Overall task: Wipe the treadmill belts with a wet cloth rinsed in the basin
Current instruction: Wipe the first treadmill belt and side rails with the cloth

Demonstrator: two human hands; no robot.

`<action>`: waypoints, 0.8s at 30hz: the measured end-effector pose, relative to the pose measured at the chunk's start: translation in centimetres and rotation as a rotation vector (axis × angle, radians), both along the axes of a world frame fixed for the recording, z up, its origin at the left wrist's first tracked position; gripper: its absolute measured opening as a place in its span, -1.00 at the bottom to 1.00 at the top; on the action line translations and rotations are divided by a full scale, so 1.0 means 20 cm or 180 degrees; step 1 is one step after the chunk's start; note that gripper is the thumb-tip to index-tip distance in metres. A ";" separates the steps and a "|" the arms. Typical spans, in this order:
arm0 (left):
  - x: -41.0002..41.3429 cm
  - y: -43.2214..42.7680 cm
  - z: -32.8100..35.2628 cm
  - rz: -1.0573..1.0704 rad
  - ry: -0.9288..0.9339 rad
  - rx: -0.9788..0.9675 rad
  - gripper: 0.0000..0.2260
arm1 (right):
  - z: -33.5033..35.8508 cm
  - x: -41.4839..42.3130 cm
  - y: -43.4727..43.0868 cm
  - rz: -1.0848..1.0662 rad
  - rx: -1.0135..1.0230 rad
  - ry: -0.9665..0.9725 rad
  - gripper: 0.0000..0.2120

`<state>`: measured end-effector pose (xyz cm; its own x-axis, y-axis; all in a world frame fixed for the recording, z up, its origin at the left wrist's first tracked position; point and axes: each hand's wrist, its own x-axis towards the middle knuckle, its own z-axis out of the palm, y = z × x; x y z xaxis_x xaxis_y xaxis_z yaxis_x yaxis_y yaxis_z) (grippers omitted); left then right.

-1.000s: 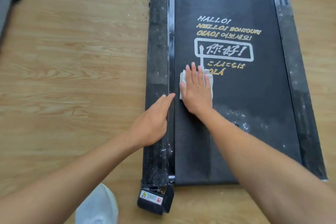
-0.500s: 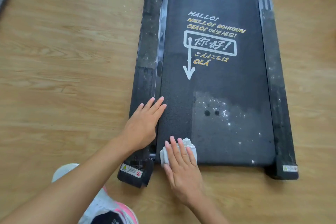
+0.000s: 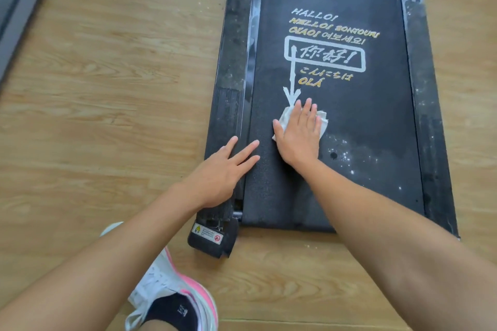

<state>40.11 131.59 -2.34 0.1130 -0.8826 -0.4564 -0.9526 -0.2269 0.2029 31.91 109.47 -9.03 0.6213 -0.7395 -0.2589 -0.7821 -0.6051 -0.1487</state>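
Cloth (image 3: 323, 119) pressed onto belt (image 3: 357, 148) under flat right hand (image 3: 298, 137).

White cloth (image 3: 322, 118) crumpled on black belt (image 3: 349, 121) — dusty

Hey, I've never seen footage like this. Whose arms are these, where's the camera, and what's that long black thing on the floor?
There is no robot here. These are a person's two bare arms, filmed by one wide-angle camera worn on the head, looking forward and down.

The long black strip is a treadmill belt lying flat on a wooden floor, with greetings printed on it in several languages.

The right hand lies flat on a white cloth, pressing it to the belt just below the printed arrow. The left hand rests with straight fingers on the left side rail, fingertips reaching the belt's edge, and holds nothing.

White specks dot the belt to the right of the cloth. At the bottom is the person's white and pink shoe. No basin is in view.
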 end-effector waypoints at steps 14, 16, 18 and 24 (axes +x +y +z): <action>-0.04 -0.05 -0.05 -0.0357 -0.0287 0.0512 -0.23 | 0.03 -0.81 0.61 0.0457 0.0263 -0.0220 -0.27; -0.06 -0.05 -0.08 -0.0318 -0.0287 0.0439 -0.23 | 0.03 -0.57 0.39 0.0361 0.0020 -0.0205 -0.24; -0.08 -0.04 -0.11 -0.0283 -0.0331 0.0335 -0.24 | 0.03 -0.25 0.07 0.0171 -0.0053 -0.0167 -0.21; -0.10 -0.06 -0.12 -0.0274 -0.0476 0.0368 -0.18 | 0.08 0.13 -0.38 0.0072 0.0185 -0.0047 -0.11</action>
<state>38.05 130.38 -4.70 0.1135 -0.8347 -0.5389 -0.9870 -0.1568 0.0350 34.52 101.80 -7.45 0.6419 -0.7092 -0.2917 -0.7658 -0.6127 -0.1955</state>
